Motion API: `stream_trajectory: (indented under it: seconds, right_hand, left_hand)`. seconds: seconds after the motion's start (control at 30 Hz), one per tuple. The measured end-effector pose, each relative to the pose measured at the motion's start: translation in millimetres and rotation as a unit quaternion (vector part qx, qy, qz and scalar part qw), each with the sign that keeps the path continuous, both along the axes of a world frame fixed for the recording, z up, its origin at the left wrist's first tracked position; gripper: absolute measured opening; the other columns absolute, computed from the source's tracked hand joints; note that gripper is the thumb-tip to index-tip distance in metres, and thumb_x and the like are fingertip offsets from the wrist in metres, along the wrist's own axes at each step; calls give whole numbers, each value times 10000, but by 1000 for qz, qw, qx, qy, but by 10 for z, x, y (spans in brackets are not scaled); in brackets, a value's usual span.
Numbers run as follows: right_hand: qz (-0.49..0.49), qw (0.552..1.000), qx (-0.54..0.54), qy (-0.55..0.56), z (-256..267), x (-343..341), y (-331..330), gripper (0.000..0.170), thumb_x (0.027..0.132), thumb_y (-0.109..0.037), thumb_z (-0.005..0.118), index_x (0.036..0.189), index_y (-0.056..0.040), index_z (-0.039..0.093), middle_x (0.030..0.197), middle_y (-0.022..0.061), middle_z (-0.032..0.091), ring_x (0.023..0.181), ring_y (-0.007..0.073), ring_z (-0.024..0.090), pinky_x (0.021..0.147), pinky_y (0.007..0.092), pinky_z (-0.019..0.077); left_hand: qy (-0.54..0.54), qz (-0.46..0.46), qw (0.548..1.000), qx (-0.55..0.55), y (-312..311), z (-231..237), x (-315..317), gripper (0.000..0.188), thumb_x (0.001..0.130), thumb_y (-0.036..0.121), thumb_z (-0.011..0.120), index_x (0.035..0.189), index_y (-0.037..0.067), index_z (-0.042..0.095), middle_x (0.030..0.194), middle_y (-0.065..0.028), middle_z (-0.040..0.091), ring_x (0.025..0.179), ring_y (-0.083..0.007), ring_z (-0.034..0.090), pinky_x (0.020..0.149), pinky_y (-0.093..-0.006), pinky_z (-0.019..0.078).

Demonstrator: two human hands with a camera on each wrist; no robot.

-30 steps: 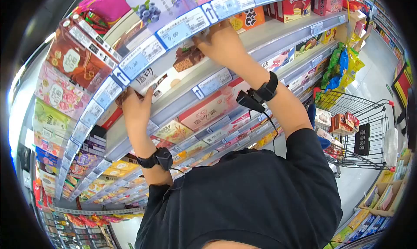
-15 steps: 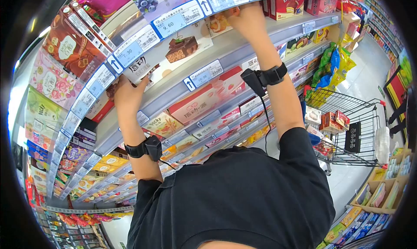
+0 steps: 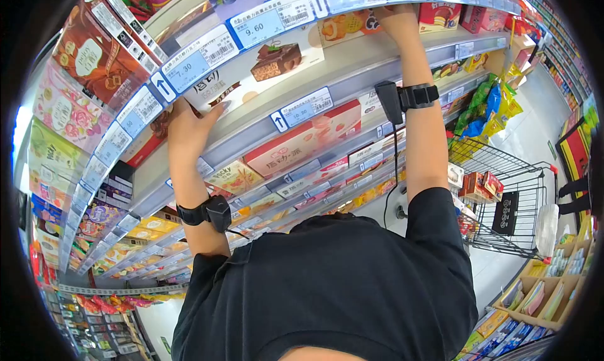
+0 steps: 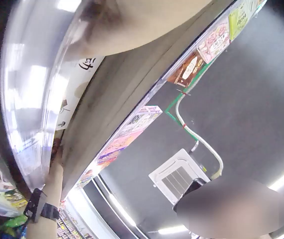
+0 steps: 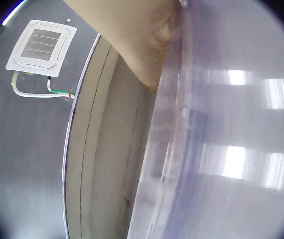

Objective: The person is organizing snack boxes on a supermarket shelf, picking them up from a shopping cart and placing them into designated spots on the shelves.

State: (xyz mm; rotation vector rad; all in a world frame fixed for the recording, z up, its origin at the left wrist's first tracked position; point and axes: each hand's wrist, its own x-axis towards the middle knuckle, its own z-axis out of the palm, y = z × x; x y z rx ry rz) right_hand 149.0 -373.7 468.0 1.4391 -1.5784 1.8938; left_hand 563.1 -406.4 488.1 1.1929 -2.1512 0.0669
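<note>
A long white box with a chocolate cake picture (image 3: 277, 62) lies on the upper shelf behind the price rail. My left hand (image 3: 189, 131) is at its left end, thumb spread away from the fingers near the box's lower corner. The fingertips go out of sight under the rail. Farther right, my right hand (image 3: 397, 26) reaches onto the same shelf at the right end of an orange and yellow box (image 3: 346, 27); most of its fingers are hidden. In the left wrist view, part of the white box (image 4: 77, 89) shows beneath the shelf above.
Price labels (image 3: 258, 28) line the clear rail above the hands. Red boxes (image 3: 439, 16) stand right of the right hand. A lower shelf bears a pink and red box (image 3: 302, 137). Behind on the right is a shopping cart (image 3: 525, 197) with several boxes in it.
My right hand has moved right along the shelf, from over the white box to the orange and yellow box's right end, uncovering the cake picture. The left hand stays by the white box.
</note>
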Motion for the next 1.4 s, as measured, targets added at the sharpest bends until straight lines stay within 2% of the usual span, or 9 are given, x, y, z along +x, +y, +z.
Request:
stream_trajectory:
  seconds: [0.27,0.53,0.63,0.83,0.93,1.03,1.07,1.23,1.4]
  right_hand:
    - [18,997,61,45,8,79,19,632,677,-62,733,1223,28,430,1199,164,520,1096,270,497,952,326,377]
    - [-70,989,38,128,80,94,37,421,688,-126,713,1073,-24,577,1061,174,601,984,314,560,853,376,445]
    - [-117,978,41,170,183,272,162,391,681,-134,695,1044,-32,591,1012,181,615,934,333,578,813,391,466]
    - [-200,951,-60,230,-11,51,-25,384,709,-165,659,1060,-26,586,1035,195,608,968,338,574,830,406,459]
    - [-125,983,-28,128,-110,-113,-122,313,731,-164,626,1002,-7,614,977,208,625,913,336,596,793,407,471]
    - [-355,883,16,308,-28,-347,-188,545,723,-513,618,1106,-127,590,1080,166,602,1026,355,538,913,442,385]
    - [-225,957,76,169,-39,-249,-145,556,738,-526,595,1121,-123,582,1127,160,586,1098,366,491,971,457,321]
    - [-230,934,-36,271,27,-232,-88,308,761,-182,665,1029,-47,594,998,153,631,935,333,588,846,394,440]
    - [-176,973,76,130,-54,-389,-149,306,807,-193,638,1069,-45,580,1019,121,631,951,253,583,866,327,417]
  left_hand:
    - [63,-136,988,46,-186,-69,147,746,756,168,688,1297,-64,230,1172,-214,512,1030,-289,544,899,-349,415]
    - [16,-32,998,46,-216,7,158,669,762,248,684,1233,-70,330,1070,-238,569,929,-269,606,798,-328,470]
    - [-1,-9,998,61,-310,47,162,700,723,326,693,1211,-83,402,1152,-273,525,1102,-361,506,942,-371,373]
    - [-44,-1,998,52,-392,97,144,664,718,262,704,1202,-79,402,1154,-246,536,1071,-324,539,924,-351,396]
    - [-46,8,996,82,-295,177,86,690,713,315,697,1201,-78,406,1166,-247,531,1084,-331,528,933,-350,386]
    - [-52,8,993,105,-246,194,69,675,707,350,692,1183,-60,444,1146,-244,545,1075,-343,529,916,-356,398]
    - [-55,13,991,121,-211,229,47,666,703,352,695,1177,-51,456,1139,-243,548,1075,-345,529,913,-359,401]
    - [-25,16,999,-12,-363,59,75,654,681,375,715,1157,-15,496,1094,-225,577,1025,-355,550,877,-373,426]
    - [-14,54,996,-70,-400,-17,49,641,657,398,734,1129,18,525,1025,-189,611,948,-325,587,821,-372,457]
